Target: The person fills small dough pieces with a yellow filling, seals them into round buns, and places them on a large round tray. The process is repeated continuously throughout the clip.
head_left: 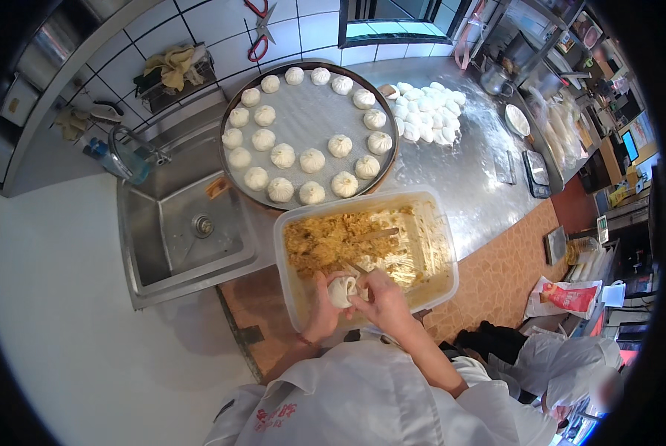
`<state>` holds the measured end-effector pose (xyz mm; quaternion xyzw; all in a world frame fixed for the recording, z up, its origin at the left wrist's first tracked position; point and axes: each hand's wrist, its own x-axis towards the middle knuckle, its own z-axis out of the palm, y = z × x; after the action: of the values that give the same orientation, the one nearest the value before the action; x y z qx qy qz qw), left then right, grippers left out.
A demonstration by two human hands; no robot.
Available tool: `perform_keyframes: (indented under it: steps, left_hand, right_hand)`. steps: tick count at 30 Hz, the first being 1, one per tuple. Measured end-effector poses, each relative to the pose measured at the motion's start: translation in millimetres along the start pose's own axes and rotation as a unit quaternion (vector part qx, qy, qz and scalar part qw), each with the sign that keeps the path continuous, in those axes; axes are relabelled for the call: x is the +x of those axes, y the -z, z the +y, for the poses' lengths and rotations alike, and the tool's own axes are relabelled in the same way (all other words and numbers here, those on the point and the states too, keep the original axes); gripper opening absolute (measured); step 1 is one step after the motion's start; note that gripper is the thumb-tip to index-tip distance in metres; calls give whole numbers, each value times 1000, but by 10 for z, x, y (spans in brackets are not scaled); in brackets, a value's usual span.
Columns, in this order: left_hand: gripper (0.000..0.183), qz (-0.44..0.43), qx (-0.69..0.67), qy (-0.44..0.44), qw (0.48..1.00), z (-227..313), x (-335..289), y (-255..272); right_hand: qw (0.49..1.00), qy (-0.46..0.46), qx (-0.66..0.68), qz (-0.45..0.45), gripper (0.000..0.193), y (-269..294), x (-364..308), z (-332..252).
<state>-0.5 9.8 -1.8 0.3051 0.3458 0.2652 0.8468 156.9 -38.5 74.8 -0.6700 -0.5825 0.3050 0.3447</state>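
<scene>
Cupped in my left hand (321,311) is a partly gathered dough bun (340,292), held above the near side of a clear plastic tub (449,249). The fingers of my right hand (384,299) pinch the dough's edge, and a thin stick-like tool shows by them, its lower part hidden. Brownish-yellow filling (318,239) is heaped on the tub's left side, with a wooden spatula (375,236) lying across it. Just beyond the tub, a round tray (314,111) bears pleated buns (312,160) set mostly around its rim.
Floured white dough pieces (431,111) lie on the steel counter (482,186), right of the tray. A steel sink (177,249) with a faucet is at left. A scale (535,175) and a small bowl (517,120) stand at right. Another person (571,364) in white is at lower right.
</scene>
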Motion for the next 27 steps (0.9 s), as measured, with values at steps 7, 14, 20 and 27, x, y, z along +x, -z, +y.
perform_keyframes:
  steps: [7, 14, 20, 27]
  left_hand:
    - [69, 69, -74, -28, 994, -123, 104, -6]
    - [72, 101, -79, 13, 992, -13, 100, -84]
    - [72, 122, -101, 35, 987, -70, 145, -68]
    - [73, 113, -35, 97, 988, -68, 155, -14]
  right_hand:
    - [993, 106, -44, -6, 12, -91, -5, 139]
    - [999, 2, -16, 44, 9, -60, 5, -4]
    - [986, 125, -106, -17, 17, -99, -41, 145]
    - [994, 95, -61, -8, 15, -25, 19, 79]
